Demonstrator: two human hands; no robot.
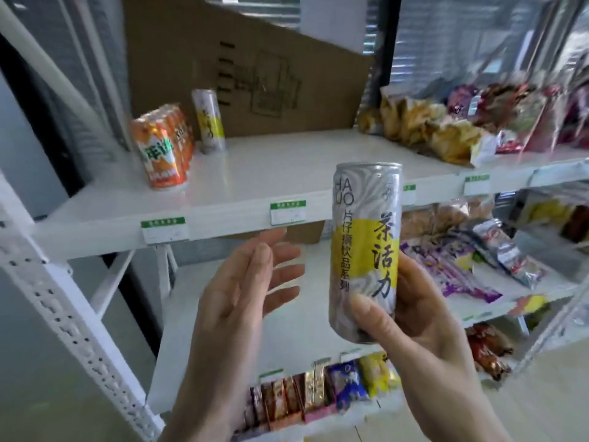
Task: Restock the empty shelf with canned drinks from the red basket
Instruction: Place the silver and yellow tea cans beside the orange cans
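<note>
My right hand [424, 327] grips a tall silver and yellow drink can [365, 247] upright by its lower part, in front of the white shelf [271, 177]. My left hand [245, 291] hovers just left of the can with fingers relaxed and apart, touching nothing. On the shelf's left end stand a row of orange cans [162, 151], and behind them a second silver and yellow can [208, 121]. The red basket is out of view.
A brown cardboard sheet [242, 68] leans at the back of the shelf. Snack bags [439, 129] fill the shelf's right end. Lower shelves hold more snack packets [462, 266] and small packs [318, 393]. A white perforated upright [63, 301] stands at the left.
</note>
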